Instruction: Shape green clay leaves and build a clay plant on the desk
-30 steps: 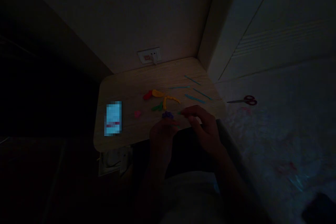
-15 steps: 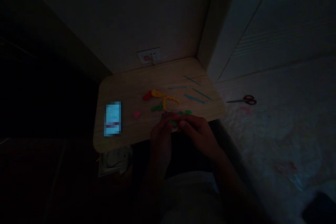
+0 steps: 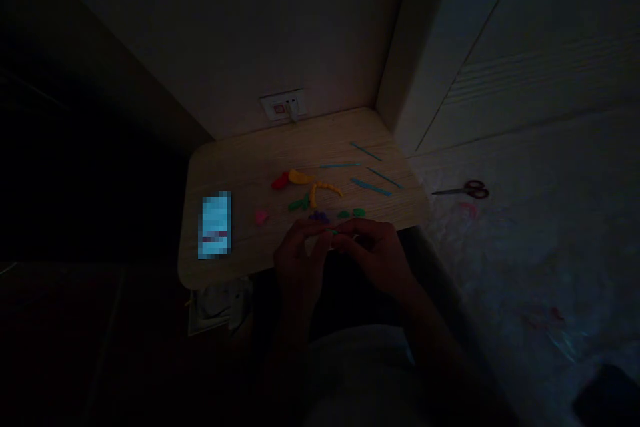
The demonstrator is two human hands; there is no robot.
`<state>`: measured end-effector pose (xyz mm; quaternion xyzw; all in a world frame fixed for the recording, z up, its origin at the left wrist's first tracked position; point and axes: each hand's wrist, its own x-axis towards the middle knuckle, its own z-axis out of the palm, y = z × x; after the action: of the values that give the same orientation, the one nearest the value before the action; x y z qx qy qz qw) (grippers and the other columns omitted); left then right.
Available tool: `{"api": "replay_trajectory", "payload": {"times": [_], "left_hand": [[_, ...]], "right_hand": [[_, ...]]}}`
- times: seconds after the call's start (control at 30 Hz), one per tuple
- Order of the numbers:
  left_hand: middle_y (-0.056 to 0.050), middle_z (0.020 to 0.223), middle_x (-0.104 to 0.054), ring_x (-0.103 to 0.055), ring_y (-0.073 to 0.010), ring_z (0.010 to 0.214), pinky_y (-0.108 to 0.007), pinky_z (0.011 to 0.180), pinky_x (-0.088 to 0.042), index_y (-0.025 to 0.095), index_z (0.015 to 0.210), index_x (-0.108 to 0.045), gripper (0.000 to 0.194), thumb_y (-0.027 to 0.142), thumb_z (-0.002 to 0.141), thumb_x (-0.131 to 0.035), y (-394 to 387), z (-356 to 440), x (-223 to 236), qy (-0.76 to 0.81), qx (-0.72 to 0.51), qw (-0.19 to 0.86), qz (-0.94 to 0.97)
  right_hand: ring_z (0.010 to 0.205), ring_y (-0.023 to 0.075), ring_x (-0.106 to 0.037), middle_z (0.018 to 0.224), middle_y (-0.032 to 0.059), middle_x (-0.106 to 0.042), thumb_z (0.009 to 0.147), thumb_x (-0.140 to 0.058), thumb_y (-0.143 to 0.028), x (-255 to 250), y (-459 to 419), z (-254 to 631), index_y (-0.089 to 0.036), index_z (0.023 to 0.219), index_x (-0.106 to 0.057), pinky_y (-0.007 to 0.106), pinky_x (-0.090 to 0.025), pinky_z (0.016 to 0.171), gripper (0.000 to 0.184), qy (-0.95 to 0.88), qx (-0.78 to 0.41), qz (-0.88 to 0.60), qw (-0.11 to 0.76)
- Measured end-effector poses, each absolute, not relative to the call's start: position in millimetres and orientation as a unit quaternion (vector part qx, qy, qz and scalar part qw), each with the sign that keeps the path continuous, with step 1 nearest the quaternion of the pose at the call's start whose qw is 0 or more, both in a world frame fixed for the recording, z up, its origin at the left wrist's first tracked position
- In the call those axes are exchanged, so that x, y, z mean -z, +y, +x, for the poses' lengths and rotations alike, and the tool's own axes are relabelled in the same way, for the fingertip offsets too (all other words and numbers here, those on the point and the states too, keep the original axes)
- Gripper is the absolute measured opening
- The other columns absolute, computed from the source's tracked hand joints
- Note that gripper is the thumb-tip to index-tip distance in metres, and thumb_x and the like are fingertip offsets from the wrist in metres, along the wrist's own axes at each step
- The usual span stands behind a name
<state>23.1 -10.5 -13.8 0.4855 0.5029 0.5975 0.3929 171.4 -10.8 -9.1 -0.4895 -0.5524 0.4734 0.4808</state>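
The scene is very dark. My left hand (image 3: 299,255) and my right hand (image 3: 376,255) meet at the near edge of a small wooden table (image 3: 240,167), fingertips pinched together on a tiny green clay piece (image 3: 333,231). Just beyond them lie a purple clay lump (image 3: 319,217) and two green bits (image 3: 351,213). Farther back sit a yellow clay strip (image 3: 325,191), an orange and red piece (image 3: 290,179), a green piece (image 3: 299,203) and a pink bit (image 3: 261,217).
A lit phone (image 3: 215,224) lies at the table's left. Thin teal sculpting sticks (image 3: 371,177) rest at the back right. Scissors with red handles (image 3: 463,191) lie on the pale surface to the right. A wall socket (image 3: 283,107) sits behind the table.
My right hand drew back from the table toward my left hand. Both now pinch the small green piece at the table's edge, and two green bits lie uncovered on the table.
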Motion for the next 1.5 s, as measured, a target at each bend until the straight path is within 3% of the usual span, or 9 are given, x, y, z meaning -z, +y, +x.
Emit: {"api": "replay_trajectory", "payload": {"times": [0.2, 0.43, 0.7, 0.8, 0.93, 1.07, 1.2, 1.33, 1.5], "left_hand": [[-0.001, 0.077, -0.069, -0.065, -0.0173, 0.078, -0.030, 0.078, -0.053, 0.020, 0.073, -0.077, 0.017, 0.032, 0.081, -0.087, -11.7, 27.8, 13.9, 0.500, -0.616, 0.405, 0.454], [-0.005, 0.093, -0.078, -0.071, -0.0203, 0.092, -0.031, 0.087, -0.054, 0.022, 0.091, -0.084, 0.017, 0.039, 0.088, -0.081, -12.4, 25.6, 22.6, 0.458, -0.604, 0.478, 0.443], [-0.002, 0.086, -0.076, -0.069, -0.0181, 0.087, -0.030, 0.085, -0.053, 0.025, 0.082, -0.085, 0.007, 0.031, 0.084, -0.086, -10.7, 22.5, 27.2, 0.461, -0.620, 0.460, 0.439], [-0.003, 0.089, -0.077, -0.070, -0.0186, 0.090, -0.029, 0.087, -0.054, 0.024, 0.084, -0.085, 0.010, 0.034, 0.084, -0.087, -12.3, 23.8, 27.1, 0.450, -0.627, 0.474, 0.423], [-0.008, 0.104, -0.080, -0.073, -0.0232, 0.099, -0.034, 0.092, -0.056, 0.023, 0.103, -0.086, 0.032, 0.050, 0.084, -0.085, -13.6, 26.4, 26.3, 0.440, -0.611, 0.530, 0.390], [-0.007, 0.103, -0.078, -0.071, -0.0222, 0.101, -0.033, 0.092, -0.057, 0.024, 0.095, -0.086, 0.023, 0.038, 0.079, -0.091, -12.1, 26.7, 27.2, 0.419, -0.598, 0.533, 0.427], [-0.005, 0.104, -0.076, -0.070, -0.0191, 0.093, -0.029, 0.080, -0.058, 0.025, 0.089, -0.085, 0.014, 0.033, 0.079, -0.091, -10.8, 25.1, 28.3, 0.402, -0.600, 0.546, 0.425], [-0.005, 0.098, -0.074, -0.068, -0.0167, 0.081, -0.027, 0.067, -0.056, 0.024, 0.085, -0.085, 0.018, 0.033, 0.074, -0.095, -10.2, 24.3, 28.1, 0.390, -0.605, 0.571, 0.395], [-0.005, 0.099, -0.075, -0.069, -0.0173, 0.084, -0.026, 0.068, -0.056, 0.024, 0.084, -0.085, 0.018, 0.033, 0.073, -0.096, -10.5, 24.5, 27.3, 0.374, -0.607, 0.585, 0.386]], "right_hand": [[0.070, 0.0196, -0.073, 0.080, 0.0043, -0.081, 0.088, -0.080, -0.034, 9.1, -12.0, 168.9, -0.023, 0.083, -0.083, 0.029, -0.055, 0.062, 0.012, -0.545, -0.455, -0.505, 0.491], [0.069, 0.0185, -0.072, 0.078, 0.0032, -0.080, 0.089, -0.079, -0.031, 9.4, -10.3, 170.9, -0.023, 0.083, -0.082, 0.028, -0.053, 0.059, 0.011, -0.555, -0.462, -0.500, 0.478], [0.073, 0.0191, -0.072, 0.082, 0.0043, -0.081, 0.092, -0.075, -0.029, 5.5, -11.4, 170.4, -0.024, 0.089, -0.082, 0.031, -0.056, 0.068, 0.010, -0.616, -0.397, -0.490, 0.471], [0.074, 0.0194, -0.072, 0.083, 0.0047, -0.081, 0.090, -0.077, -0.031, 8.0, -11.4, 167.4, -0.024, 0.089, -0.083, 0.030, -0.056, 0.066, 0.009, -0.582, -0.425, -0.493, 0.488], [0.060, 0.0151, -0.064, 0.070, 0.0020, -0.075, 0.085, -0.078, -0.036, 10.6, -9.6, 164.5, -0.022, 0.082, -0.082, 0.024, -0.049, 0.052, 0.014, -0.474, -0.516, -0.497, 0.512], [0.053, 0.0126, -0.059, 0.063, 0.0006, -0.069, 0.084, -0.078, -0.039, 8.9, -9.0, 164.0, -0.021, 0.077, -0.080, 0.022, -0.045, 0.047, 0.019, -0.430, -0.555, -0.494, 0.513], [0.051, 0.0115, -0.057, 0.061, 0.0008, -0.068, 0.084, -0.076, -0.038, 4.4, -10.5, 164.1, -0.020, 0.070, -0.078, 0.022, -0.045, 0.047, 0.023, -0.431, -0.569, -0.480, 0.510], [0.051, 0.0112, -0.057, 0.060, 0.0004, -0.069, 0.082, -0.078, -0.036, 1.0, -12.0, 162.8, -0.020, 0.068, -0.078, 0.021, -0.045, 0.047, 0.022, -0.430, -0.579, -0.472, 0.508], [0.051, 0.0107, -0.058, 0.060, -0.0001, -0.070, 0.080, -0.081, -0.034, 1.0, -12.4, 160.9, -0.020, 0.068, -0.078, 0.021, -0.044, 0.048, 0.019, -0.420, -0.585, -0.467, 0.513]]}}
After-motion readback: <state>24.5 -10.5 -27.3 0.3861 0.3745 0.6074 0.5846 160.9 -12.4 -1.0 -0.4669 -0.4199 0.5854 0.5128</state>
